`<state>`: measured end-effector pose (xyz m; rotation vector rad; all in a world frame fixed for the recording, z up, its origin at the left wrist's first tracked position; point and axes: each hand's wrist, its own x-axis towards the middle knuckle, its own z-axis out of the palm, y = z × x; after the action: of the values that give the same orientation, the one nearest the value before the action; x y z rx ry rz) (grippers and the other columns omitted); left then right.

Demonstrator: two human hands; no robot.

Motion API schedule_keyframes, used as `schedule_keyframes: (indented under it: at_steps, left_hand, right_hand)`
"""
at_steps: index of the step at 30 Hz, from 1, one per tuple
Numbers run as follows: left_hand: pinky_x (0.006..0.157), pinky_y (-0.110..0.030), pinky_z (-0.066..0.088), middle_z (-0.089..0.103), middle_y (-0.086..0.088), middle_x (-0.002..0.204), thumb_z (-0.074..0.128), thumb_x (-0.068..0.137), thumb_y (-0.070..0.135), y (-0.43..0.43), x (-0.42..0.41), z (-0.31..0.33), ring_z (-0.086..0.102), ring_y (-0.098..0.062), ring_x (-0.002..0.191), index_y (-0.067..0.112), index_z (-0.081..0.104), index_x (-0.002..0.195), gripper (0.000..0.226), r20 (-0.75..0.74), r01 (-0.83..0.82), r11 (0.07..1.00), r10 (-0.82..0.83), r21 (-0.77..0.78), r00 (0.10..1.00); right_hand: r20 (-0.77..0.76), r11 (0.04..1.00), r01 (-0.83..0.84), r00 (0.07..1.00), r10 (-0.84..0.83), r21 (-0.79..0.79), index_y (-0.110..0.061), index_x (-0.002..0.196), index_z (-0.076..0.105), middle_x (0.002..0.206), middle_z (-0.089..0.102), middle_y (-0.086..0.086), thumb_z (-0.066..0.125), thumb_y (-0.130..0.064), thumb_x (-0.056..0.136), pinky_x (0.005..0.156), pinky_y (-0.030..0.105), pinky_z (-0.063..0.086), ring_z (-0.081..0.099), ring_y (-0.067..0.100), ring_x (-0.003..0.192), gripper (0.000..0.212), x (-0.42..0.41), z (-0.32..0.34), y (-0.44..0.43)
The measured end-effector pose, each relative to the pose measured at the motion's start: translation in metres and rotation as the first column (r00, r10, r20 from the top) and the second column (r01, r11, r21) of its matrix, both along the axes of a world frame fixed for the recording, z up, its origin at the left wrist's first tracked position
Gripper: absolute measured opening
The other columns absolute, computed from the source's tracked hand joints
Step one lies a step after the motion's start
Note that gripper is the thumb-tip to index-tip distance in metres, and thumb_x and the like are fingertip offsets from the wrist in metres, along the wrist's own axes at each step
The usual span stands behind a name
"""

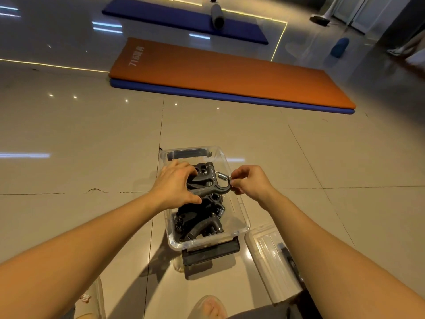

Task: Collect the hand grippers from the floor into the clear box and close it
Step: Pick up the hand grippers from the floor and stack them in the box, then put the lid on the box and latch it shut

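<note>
Hand gripper (207, 188) held over clear box (241, 217), frame centre | long axis left-right | left hand (177, 183) fingers wrapped on handles | right hand (249, 180) pinching spring end | lid (271, 256) lower right, off.

Box (239, 217) mouth blocked by held gripper (207, 191).
</note>
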<state>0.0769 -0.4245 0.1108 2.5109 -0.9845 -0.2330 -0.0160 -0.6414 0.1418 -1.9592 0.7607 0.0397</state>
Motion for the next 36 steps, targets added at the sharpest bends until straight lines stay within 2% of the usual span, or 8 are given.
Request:
schedule_keyframes:
  at_steps: [4,8,11,14,16,22,30,36]
  left_hand:
    - [0.101,-0.04,0.043,0.058,0.007,0.126,0.084,0.064,0.061,-0.006,0.005,-0.006,0.043,-0.016,0.119,0.025,0.059,0.129,0.078,0.021,-0.016,1.0,0.016,0.013,1.0]
    - [0.1,-0.042,0.043,0.059,0.002,0.126,0.086,0.063,0.059,-0.021,0.018,-0.022,0.043,-0.021,0.121,0.022,0.06,0.129,0.081,0.023,-0.01,0.998,0.009,0.063,1.0]
    - [0.101,-0.047,0.045,0.058,0.001,0.126,0.088,0.061,0.057,-0.033,0.027,-0.04,0.042,-0.024,0.125,0.021,0.059,0.129,0.082,-0.015,0.004,0.993,-0.002,0.118,1.0]
    - [0.099,-0.047,0.047,0.057,0.001,0.126,0.088,0.063,0.056,-0.04,0.035,-0.059,0.041,-0.025,0.123,0.021,0.06,0.128,0.08,-0.036,-0.008,0.989,0.013,0.149,0.999]
    - [0.097,-0.046,0.047,0.056,-0.001,0.126,0.087,0.066,0.054,-0.042,0.038,-0.072,0.042,-0.026,0.122,0.019,0.059,0.131,0.079,-0.035,-0.015,0.985,0.021,0.173,0.999]
    - [0.098,-0.046,0.045,0.056,-0.003,0.129,0.087,0.069,0.05,-0.044,0.046,-0.085,0.041,-0.029,0.126,0.02,0.056,0.136,0.079,-0.04,0.027,0.979,-0.02,0.2,0.999]
    - [0.096,-0.044,0.044,0.058,-0.003,0.124,0.085,0.072,0.043,-0.045,0.042,-0.086,0.047,-0.028,0.118,0.022,0.055,0.136,0.074,-0.081,0.049,0.984,-0.035,0.169,0.996]
    - [0.095,-0.044,0.045,0.058,-0.002,0.125,0.085,0.072,0.044,-0.044,0.042,-0.085,0.046,-0.027,0.12,0.022,0.053,0.137,0.075,-0.092,0.046,0.984,-0.03,0.171,0.995]
  right_hand:
    - [-0.024,0.983,0.148,0.988,-0.151,-0.108,-0.002,0.096,0.068,0.092,0.071,0.015,0.069,0.001,0.088,0.071,0.039,0.057,0.072,0.028,0.076,0.008,-0.021,-0.005,-0.018]
    - [-0.121,0.914,0.185,0.962,-0.243,-0.361,-0.016,0.089,0.068,0.091,0.071,0.003,0.07,-0.009,0.085,0.078,0.039,0.058,0.069,0.026,0.086,0.009,-0.055,-0.034,-0.046]
    - [-0.248,0.884,0.208,0.91,-0.332,-0.419,-0.017,0.103,0.068,0.098,0.068,0.001,0.07,-0.016,0.084,0.075,0.033,0.053,0.065,0.024,0.088,0.019,-0.103,-0.077,-0.073]
    - [-0.382,0.884,0.193,0.847,-0.369,-0.427,-0.012,0.127,0.063,0.113,0.069,0.008,0.071,-0.021,0.086,0.077,0.032,0.047,0.065,0.028,0.101,0.044,-0.146,-0.128,-0.095]
    - [-0.438,0.887,0.199,0.811,-0.388,-0.417,-0.008,0.131,0.06,0.124,0.066,0.013,0.069,-0.028,0.09,0.081,0.033,0.048,0.063,0.032,0.11,0.047,-0.165,-0.16,-0.104]
    - [-0.564,0.889,0.186,0.714,-0.414,-0.417,-0.016,0.092,0.056,0.096,0.062,0.01,0.064,-0.044,0.08,0.076,0.042,0.059,0.064,0.033,0.084,0.032,-0.192,-0.221,-0.118]
    - [-0.521,0.87,0.203,0.731,-0.44,-0.45,-0.009,0.104,0.063,0.101,0.062,0.013,0.072,-0.032,0.082,0.076,0.04,0.055,0.06,0.036,0.096,0.033,-0.188,-0.229,-0.113]
    - [-0.506,0.895,0.318,0.741,-0.441,-0.314,-0.013,0.094,0.059,0.093,0.063,0.008,0.084,-0.026,0.075,0.068,0.033,0.044,0.059,0.029,0.086,0.034,-0.184,-0.23,-0.118]
